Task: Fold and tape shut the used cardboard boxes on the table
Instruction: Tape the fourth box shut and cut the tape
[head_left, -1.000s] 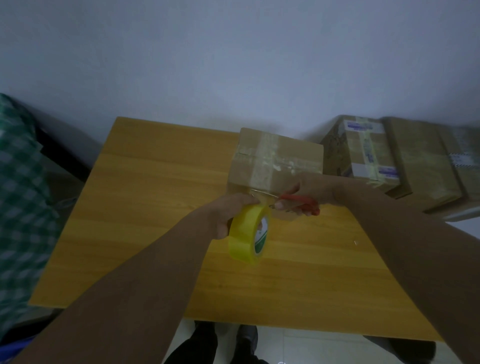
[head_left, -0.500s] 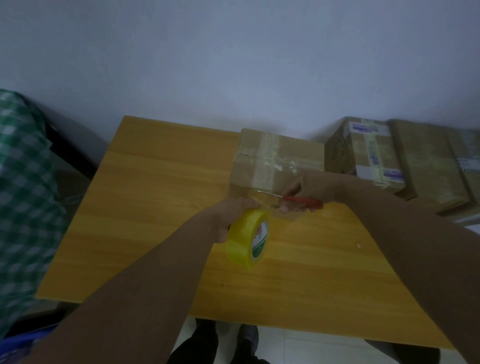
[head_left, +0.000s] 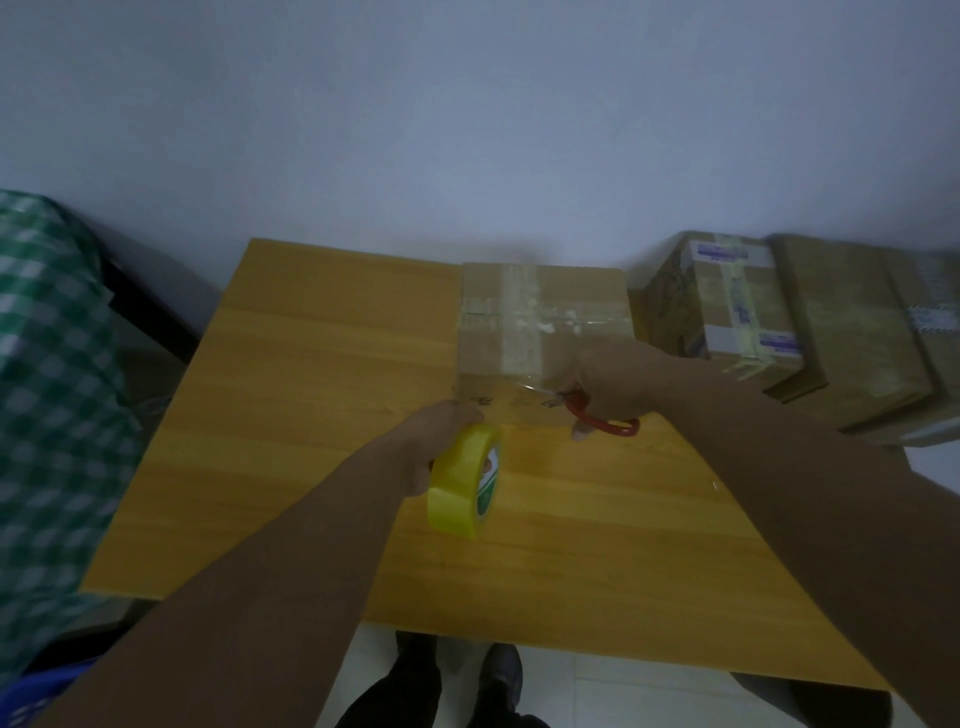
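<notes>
Left hand (head_left: 434, 441) grips yellow tape roll (head_left: 465, 480) (upright, above table (head_left: 311, 415)). Right hand (head_left: 610, 382) holds red-handled scissors (head_left: 597, 415) against taped cardboard box (head_left: 540, 322).

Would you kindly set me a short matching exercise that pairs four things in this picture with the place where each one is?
Things:
1. yellow roll of tape
2. red-handled scissors
3. brown cardboard box taped across its top
4. green-and-white checked cloth

Places:
A. at the left edge of the view, beside the table
B. held in the left hand
C. on the far side of the wooden table
D. held in the right hand

Pairs: 1-B, 2-D, 3-C, 4-A
</notes>
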